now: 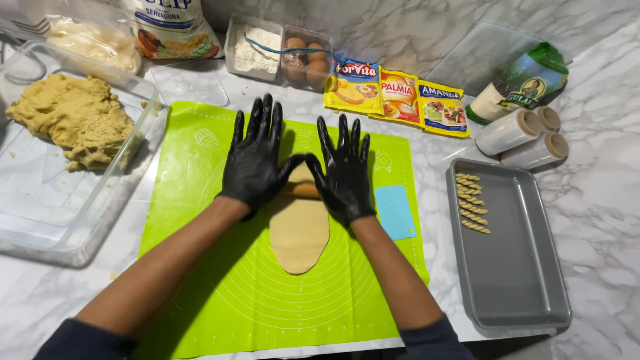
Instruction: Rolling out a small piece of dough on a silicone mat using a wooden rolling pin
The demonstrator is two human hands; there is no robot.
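Pressing down with both palms flat and fingers spread wide, the left hand (pixel 253 157) and right hand (pixel 347 170), each in a black glove, are lying on a wooden rolling pin (pixel 301 190) and gripping nothing. The pin is lying across the far end of a pale oval sheet of dough (pixel 299 230), which is sitting in the middle of a bright green silicone mat (pixel 200 280) on the marble desk (pixel 600 200). The dough is looking stretched long and narrow, so uneven pressure from one hand is likely to be thinning one edge until it tears or sticks to the mat. A small blue scraper (pixel 395 212) is lying on the mat just beside the right hand, where a sideways slip could be knocking it. To the right, a grey baking tray (pixel 513 280) is holding a short row of twisted dough sticks (pixel 472 203) near its far left corner. To the left, a clear plastic tub (pixel 40 220) is holding a rough lump of spare dough (pixel 73 117), uncovered and perhaps drying out.
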